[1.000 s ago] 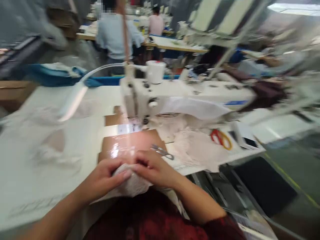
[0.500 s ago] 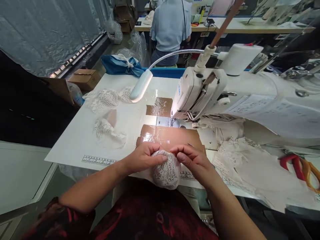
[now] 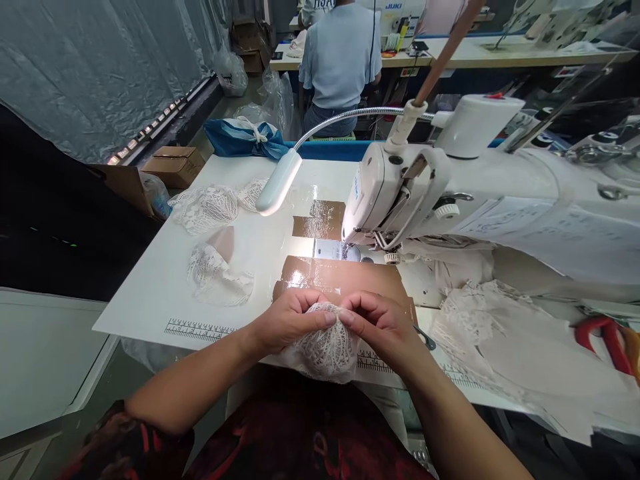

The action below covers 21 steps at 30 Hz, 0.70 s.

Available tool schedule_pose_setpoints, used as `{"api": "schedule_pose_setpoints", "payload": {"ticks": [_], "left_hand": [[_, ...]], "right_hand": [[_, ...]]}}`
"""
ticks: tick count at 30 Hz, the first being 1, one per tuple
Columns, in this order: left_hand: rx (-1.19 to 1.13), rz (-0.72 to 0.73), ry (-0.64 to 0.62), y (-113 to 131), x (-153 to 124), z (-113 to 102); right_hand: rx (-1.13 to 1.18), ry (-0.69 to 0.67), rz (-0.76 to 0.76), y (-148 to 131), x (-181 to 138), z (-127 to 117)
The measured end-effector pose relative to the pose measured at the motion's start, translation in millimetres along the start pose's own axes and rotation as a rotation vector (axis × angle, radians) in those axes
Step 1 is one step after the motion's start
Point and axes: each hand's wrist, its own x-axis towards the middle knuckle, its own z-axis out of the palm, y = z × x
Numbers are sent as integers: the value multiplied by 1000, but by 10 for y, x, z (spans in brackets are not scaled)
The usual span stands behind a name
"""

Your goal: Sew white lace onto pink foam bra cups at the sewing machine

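A white lace cup, rounded like a bra cup, hangs between my hands at the table's front edge. My left hand pinches its upper edge between thumb and fingers. Close beside it, my right hand pinches the same edge, the thumbs almost meeting. Beyond my hands stands the white sewing machine, its needle area lit over a metal plate. Brown tape-covered card lies between my hands and the needle. Dark small snips show partly beside my right wrist.
Lace pieces and a lace-and-beige piece lie on the left of the white table. Pale lace fabric and red-handled scissors are at right. A lamp arches over the table. A person sits ahead.
My right hand has moved left and closed onto the lace edge beside my left thumb. The cup's top is now gathered between both hands. The view has shifted slightly.
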Motion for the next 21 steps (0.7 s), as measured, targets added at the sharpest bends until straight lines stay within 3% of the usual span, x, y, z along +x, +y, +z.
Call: {"api": "schedule_pose_setpoints", "payload": {"ticks": [2,4,7,9,11,13,17,21], "left_hand": [[-43,-11,110,71,-40,-97],[50,86,284,230,-117,-261],[455,384,591,512,-175,-494],[884,542,687,602,-69,-539],[1370,603,601,555,171,-465],[1809,520,391,392,472,-304],[1922,454,199,5,841,46],[1960,435,84,-60,744,157]], "right_hand": [[20,37,25,20,1,-65],[-1,140,59,42,-28,-171],[-91,273,107,60,-88,-350],[-182,287,99,52,-95,-441],[-322,254,64,27,-50,-492],[-492,195,37,4,40,-510],[-766,130,20,31,251,-470],[-939,75,-40,137,358,-358]]}}
